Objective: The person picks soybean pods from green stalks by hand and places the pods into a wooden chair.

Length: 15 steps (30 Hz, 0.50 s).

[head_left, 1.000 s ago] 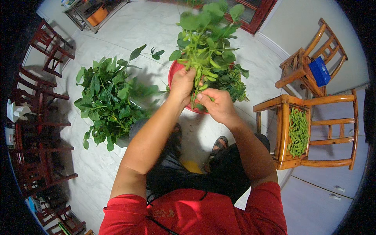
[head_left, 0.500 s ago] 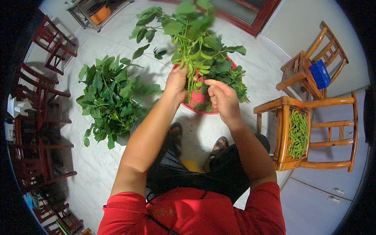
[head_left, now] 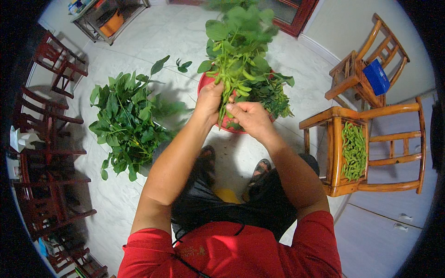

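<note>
My left hand (head_left: 211,99) is closed around the stem of a leafy soybean plant (head_left: 234,60); green pods crowd the stem just above the fist. Close beside it, my right hand (head_left: 250,118) pinches a pod at the lower end of the plant, its thumb tip against the pod and its other fingers curled. Beneath both hands stands a red basin (head_left: 237,131), partly covered by the plant and by stripped-looking greenery (head_left: 273,95) lying on its right side. To the left rests a large heap of leafy plants (head_left: 127,118).
A wooden chair (head_left: 337,125) on the right carries a pile of green pods (head_left: 354,150). Behind it, another chair (head_left: 345,85) holds a blue box (head_left: 376,78). Dark wooden chairs (head_left: 51,120) line the left side. An orange container (head_left: 111,24) sits on a far rack.
My right hand has moved left and down from just beside the stem to pinch at the plant's lower pods. The plant has swung slightly more upright; my left hand keeps its grip.
</note>
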### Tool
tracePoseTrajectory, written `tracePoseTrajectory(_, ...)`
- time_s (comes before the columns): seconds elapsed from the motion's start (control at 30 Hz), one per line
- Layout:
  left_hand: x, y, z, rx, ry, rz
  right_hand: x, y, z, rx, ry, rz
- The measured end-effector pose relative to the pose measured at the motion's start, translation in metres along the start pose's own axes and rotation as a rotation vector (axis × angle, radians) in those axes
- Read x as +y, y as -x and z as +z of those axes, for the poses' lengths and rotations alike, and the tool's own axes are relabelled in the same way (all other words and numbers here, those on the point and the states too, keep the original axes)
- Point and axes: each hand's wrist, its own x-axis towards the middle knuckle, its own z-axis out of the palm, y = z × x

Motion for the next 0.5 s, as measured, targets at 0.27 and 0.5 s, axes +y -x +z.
tracePoseTrajectory(0.27,0.000,0.003,0.003,0.056,-0.058,-0.010,-0.019,0.003,-0.008,-0.095,0.160,0.010)
tracePoseTrajectory(0.5,0.005,-0.003,0.002,0.220,0.044,-0.041,-0.015,0.007,0.006,0.169,0.202,-0.217)
